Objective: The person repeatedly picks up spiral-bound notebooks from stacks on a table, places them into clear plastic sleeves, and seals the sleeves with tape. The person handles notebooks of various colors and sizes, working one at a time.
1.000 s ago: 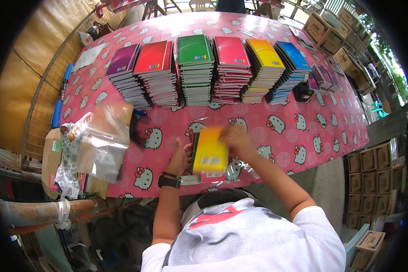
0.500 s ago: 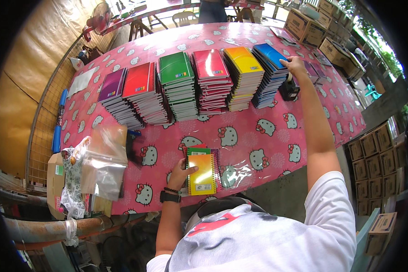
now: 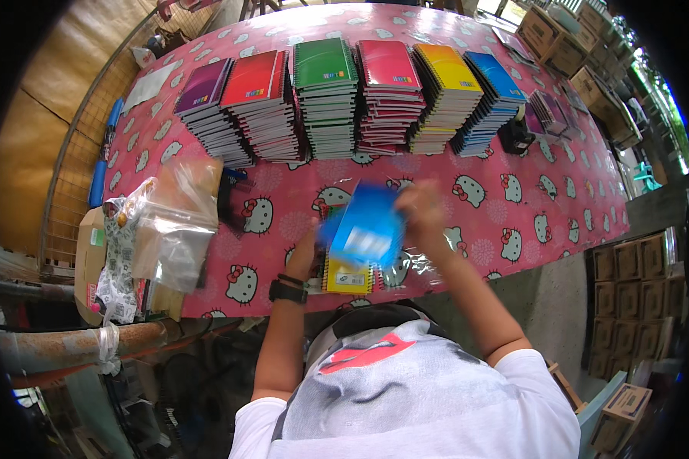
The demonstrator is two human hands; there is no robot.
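A blue spiral notebook (image 3: 367, 229), smeared by motion, is in my right hand (image 3: 422, 213), whose fingers close on its right edge. It hovers tilted over a small pile topped by a yellow notebook (image 3: 348, 281), hiding much of it. My left hand (image 3: 305, 251), with a dark watch on its wrist, grips the left side of this pile; its fingertips are partly hidden. Beyond my hands stand tall stacks of notebooks in a row: purple (image 3: 201, 90), red (image 3: 253, 80), green (image 3: 325, 65), pink (image 3: 388, 65), yellow (image 3: 449, 70) and blue (image 3: 495, 76).
Clear plastic bags (image 3: 172, 245) lie at the table's left edge beside a cardboard box (image 3: 90, 256). A black tape dispenser (image 3: 516, 138) sits right of the blue stack, near small purple notebooks (image 3: 547, 112). Cartons (image 3: 635, 294) are piled beyond the right edge.
My right hand has come back from the blue stack to the small pile, bringing a blue notebook. My left hand stays at the pile. The head view has shifted, so the stacks appear higher.
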